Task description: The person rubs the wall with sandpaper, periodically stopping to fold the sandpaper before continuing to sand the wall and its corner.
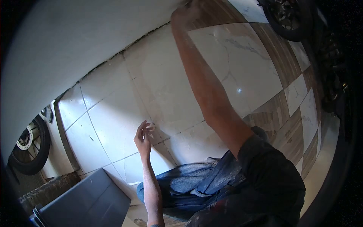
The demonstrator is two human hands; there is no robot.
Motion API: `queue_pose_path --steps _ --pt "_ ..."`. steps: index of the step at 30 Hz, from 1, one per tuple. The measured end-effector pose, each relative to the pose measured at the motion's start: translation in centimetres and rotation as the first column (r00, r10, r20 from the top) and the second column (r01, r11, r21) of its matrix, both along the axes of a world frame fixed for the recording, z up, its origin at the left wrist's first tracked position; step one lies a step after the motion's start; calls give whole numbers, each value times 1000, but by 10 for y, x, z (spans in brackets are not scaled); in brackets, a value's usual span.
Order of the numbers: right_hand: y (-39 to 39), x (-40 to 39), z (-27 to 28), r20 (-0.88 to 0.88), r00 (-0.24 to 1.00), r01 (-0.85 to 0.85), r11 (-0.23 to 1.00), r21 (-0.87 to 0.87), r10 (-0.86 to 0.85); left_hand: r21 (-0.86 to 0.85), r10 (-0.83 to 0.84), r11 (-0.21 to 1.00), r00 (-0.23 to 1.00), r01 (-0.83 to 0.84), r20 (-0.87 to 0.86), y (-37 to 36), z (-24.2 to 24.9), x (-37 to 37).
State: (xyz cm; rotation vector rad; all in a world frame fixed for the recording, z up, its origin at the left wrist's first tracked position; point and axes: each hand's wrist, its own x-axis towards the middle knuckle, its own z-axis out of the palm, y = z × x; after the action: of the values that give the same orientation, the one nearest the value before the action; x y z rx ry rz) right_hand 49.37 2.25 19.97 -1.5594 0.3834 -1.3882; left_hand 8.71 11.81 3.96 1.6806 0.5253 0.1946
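My left hand (143,138) hovers above the pale floor tiles (113,121), fingers loosely curled and apart, with nothing in it. My right arm reaches far forward, and my right hand (186,16) is at the top edge of the view, by the foot of the white wall (87,34). Dim light and blur hide its fingers, so whether it holds anything cannot be made out. Beside that hand lies a brown wood-patterned tile (221,13). A dark, uneven gap runs between the wall and the tiles.
A grey plastic bin or box (87,200) stands at lower left. Motorbike wheels show at left (39,145) and upper right (293,19). Brown and white checkered tiles (280,72) cover the right side. My bent legs in blue jeans (189,181) are at the bottom.
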Motion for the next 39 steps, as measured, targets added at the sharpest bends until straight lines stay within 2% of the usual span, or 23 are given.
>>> queue_pose_path --steps 1,3,6,7,9,10,12,13,15,16,18,19,24,25,26,28,29,31,33,34,36,37,39 --pt "0 15 -18 44 996 80 996 -29 -79 3 -6 1000 1000 5 13 0 -2 3" --pt "-2 -21 -12 -118 935 -313 934 172 335 -12 3 1000 1000 -3 12 2 -10 -1" --pt "-8 -73 39 200 823 -562 813 152 532 -15 30 999 999 -31 -40 0 -1 1" --pt "-1 -61 27 283 829 -522 849 79 483 -15 26 1000 998 -27 -57 0 -4 -2" --pt "14 -36 14 492 835 -240 968 -77 247 -3 -17 1000 1000 17 2 2 -6 -1" --pt "16 -31 16 505 827 -238 968 -80 245 -2 -18 1000 1000 18 18 5 -5 4" --pt "14 -38 16 364 869 -393 915 95 335 -14 -11 1000 1000 10 -20 1 -5 0" --pt "10 -41 21 362 869 -391 916 84 338 -25 -13 1000 1000 12 -17 0 -6 0" --pt "1 -50 36 -49 843 -482 792 374 536 -18 -33 999 999 34 31 2 -6 -2" --pt "-4 -61 50 -47 841 -486 791 373 539 -45 11 999 1000 -10 22 0 -3 -2" --pt "-9 -77 74 302 886 -416 892 180 352 -37 27 999 999 -26 25 0 0 -1" --pt "-5 -74 71 309 881 -425 888 179 359 -37 40 999 999 -40 24 0 1 -1" --pt "2 -48 1 -286 869 -378 914 148 405 -22 14 1000 1000 -14 -1 -1 -1 -2" --pt "2 -62 21 -278 865 -392 908 146 418 -18 13 1000 1000 -13 3 0 -1 0" --pt "-5 -94 55 31 831 -555 822 129 556 -20 27 999 1000 -27 0 1 0 2" --pt "-1 -104 54 312 702 -690 720 74 641 -21 15 1000 1000 -15 3 0 3 0" --pt "11 -85 33 373 766 -579 814 44 524 -23 12 1000 1000 -12 -5 0 1 -3" --pt "25 -61 4 456 795 -453 891 9 400 -42 23 999 1000 -23 4 0 -3 0" --pt "35 -54 -16 -9 849 -502 813 293 528 -37 22 999 1000 -21 15 -1 -1 -1" --pt "26 -69 4 -4 847 -507 811 294 531 -30 17 999 1000 -16 17 0 -1 0" --pt "-4 -122 59 138 683 -730 665 154 717 -16 28 999 999 -28 17 0 4 4" --pt "4 -116 52 130 683 -729 665 161 718 -4 21 1000 1000 -21 5 0 6 1" --pt "31 -92 40 507 749 -447 890 -89 426 -17 19 1000 1000 -19 -10 -1 5 -2"
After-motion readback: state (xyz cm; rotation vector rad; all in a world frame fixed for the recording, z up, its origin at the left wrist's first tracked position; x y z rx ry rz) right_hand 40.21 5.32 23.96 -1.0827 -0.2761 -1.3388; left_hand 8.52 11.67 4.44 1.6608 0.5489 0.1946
